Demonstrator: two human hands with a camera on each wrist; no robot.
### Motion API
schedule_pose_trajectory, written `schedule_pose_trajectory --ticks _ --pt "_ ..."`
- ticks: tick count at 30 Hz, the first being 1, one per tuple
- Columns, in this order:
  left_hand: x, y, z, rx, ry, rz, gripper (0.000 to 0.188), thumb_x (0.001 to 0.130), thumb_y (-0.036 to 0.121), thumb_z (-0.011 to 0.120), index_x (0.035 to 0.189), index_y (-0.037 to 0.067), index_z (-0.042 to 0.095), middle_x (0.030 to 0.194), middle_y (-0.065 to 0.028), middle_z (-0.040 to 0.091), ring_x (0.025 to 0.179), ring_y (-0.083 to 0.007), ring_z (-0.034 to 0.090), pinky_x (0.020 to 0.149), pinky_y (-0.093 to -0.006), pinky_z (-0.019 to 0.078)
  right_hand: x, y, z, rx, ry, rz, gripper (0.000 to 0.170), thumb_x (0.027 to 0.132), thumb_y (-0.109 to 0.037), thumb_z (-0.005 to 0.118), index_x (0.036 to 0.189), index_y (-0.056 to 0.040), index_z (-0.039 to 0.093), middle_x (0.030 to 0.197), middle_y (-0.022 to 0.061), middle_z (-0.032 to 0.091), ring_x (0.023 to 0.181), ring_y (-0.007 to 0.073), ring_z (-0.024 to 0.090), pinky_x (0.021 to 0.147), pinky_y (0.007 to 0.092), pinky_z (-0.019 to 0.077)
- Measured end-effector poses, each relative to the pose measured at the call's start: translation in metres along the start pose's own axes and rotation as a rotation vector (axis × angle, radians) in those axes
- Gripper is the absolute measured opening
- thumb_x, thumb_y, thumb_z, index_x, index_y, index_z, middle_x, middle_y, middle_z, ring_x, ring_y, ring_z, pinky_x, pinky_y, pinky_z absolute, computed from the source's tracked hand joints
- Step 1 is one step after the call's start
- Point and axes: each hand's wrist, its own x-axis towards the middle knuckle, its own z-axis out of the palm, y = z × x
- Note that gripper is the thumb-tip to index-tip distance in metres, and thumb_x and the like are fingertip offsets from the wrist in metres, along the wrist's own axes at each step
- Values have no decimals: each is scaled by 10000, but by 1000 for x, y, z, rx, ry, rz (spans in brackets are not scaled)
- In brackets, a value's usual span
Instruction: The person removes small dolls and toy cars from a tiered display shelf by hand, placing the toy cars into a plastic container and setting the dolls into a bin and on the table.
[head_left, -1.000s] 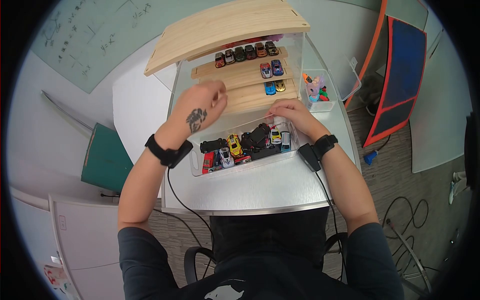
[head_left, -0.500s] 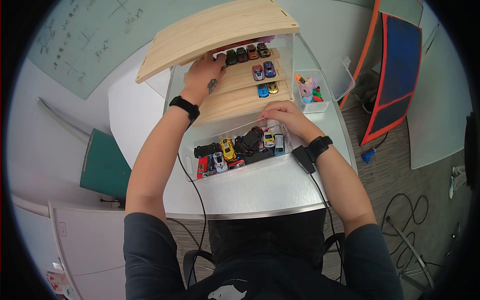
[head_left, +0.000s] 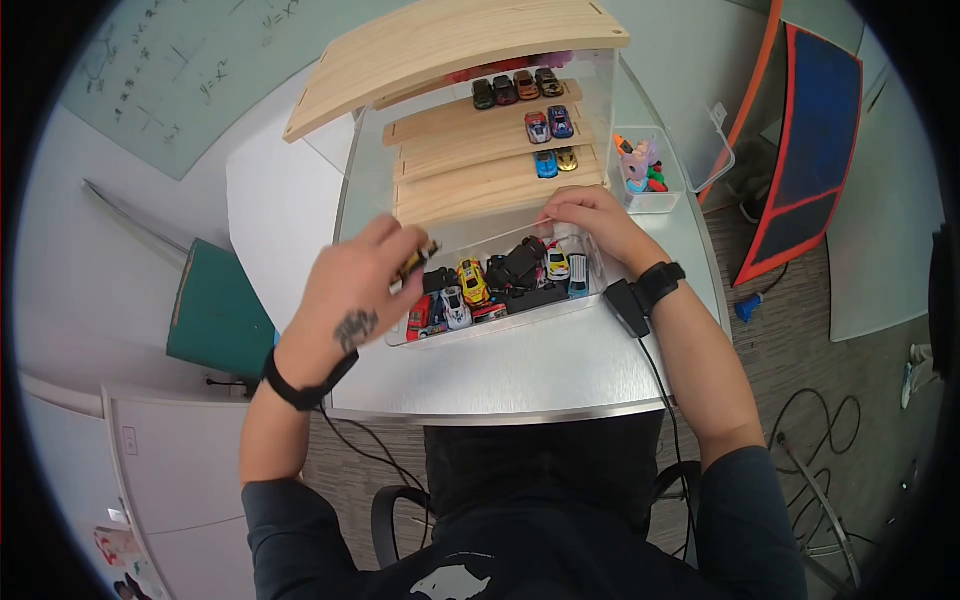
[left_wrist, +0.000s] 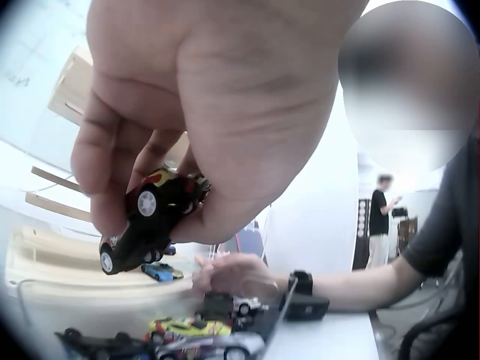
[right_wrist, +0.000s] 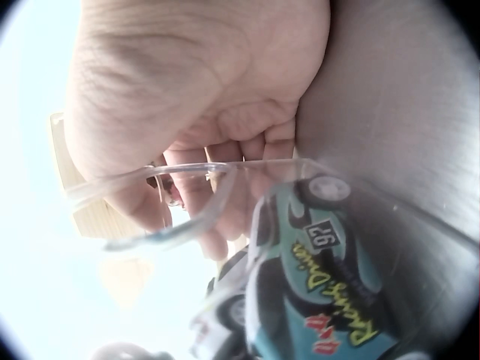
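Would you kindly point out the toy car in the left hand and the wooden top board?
Toy car [left_wrist: 142, 229]: left wrist view, on its black underside.
Wooden top board [head_left: 460, 60]: head view, middle of its upper face.

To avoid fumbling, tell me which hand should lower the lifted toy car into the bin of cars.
Left, probably: the left hand pinches the toy car near the bin, while the right hand grips its rim.

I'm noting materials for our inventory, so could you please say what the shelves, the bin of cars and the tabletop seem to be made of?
The shelves look like matt, pale wood, showing faint grain. The bin seems clear, glossy plastic: cars show through its wall. The tabletop looks like brushed metal, or metallic laminate, from its streaky silver sheen.
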Motion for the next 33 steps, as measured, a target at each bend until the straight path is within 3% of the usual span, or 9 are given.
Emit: schedule_pose_trajectory --ticks 3,4,7,9,12,14,17,23,33 --pt "-25 1 3 20 -184 92 283 743 140 719 1009 79 646 846 -81 591 644 -253 632 594 -335 508 0 -1 1 2 4 4 229 912 -156 563 914 28 700 897 79 671 886 148 631 845 270 471" --pt "-25 -2 -2 -119 -238 77 219 760 130 709 960 59 655 875 -81 615 626 -239 630 576 -329 504 0 -1 1 -8 2 -6 231 914 -159 564 915 28 699 897 79 669 891 149 631 848 272 470" --pt "-9 -9 -9 -192 -231 -8 180 778 127 697 935 47 658 901 -89 635 614 -225 627 581 -321 504 0 -2 1 -47 15 4 235 917 -162 561 916 28 698 894 79 666 904 151 633 853 272 470" --pt "10 -11 -4 -214 -200 -32 168 799 119 674 944 37 655 892 -108 642 655 -216 632 581 -306 500 -1 -3 2 -13 20 19 234 917 -162 561 917 28 697 892 78 668 904 151 634 854 271 470" --pt "50 -16 20 -233 -146 121 231 818 115 645 1037 43 632 989 -139 632 806 -255 644 652 -344 519 -1 -4 3 25 24 39 231 915 -162 564 918 27 696 890 76 674 901 150 637 855 268 471" --pt "82 -17 38 -139 1 306 359 823 128 631 1171 64 572 1112 -172 591 970 -313 614 760 -401 528 0 0 1 30 23 44 229 913 -161 565 918 27 696 889 74 677 897 149 638 854 267 472" --pt "133 -26 58 112 201 268 462 818 148 630 1260 84 510 1184 -188 548 1034 -367 584 846 -445 516 2 5 -3 38 -3 7 204 905 -143 581 931 16 706 910 74 707 880 135 647 833 266 497" --pt "193 -36 72 339 382 177 490 814 207 656 1273 104 518 1166 -180 563 1021 -355 603 805 -425 540 4 10 -4 8 -1 -33 190 900 -148 598 918 2 712 879 58 701 836 117 632 811 255 486" --pt "207 -36 88 401 321 237 235 832 133 614 1061 88 593 1036 -142 580 860 -311 638 680 -409 546 3 9 -4 -3 -15 -24 198 901 -139 582 926 9 711 877 55 690 847 122 622 813 257 477"
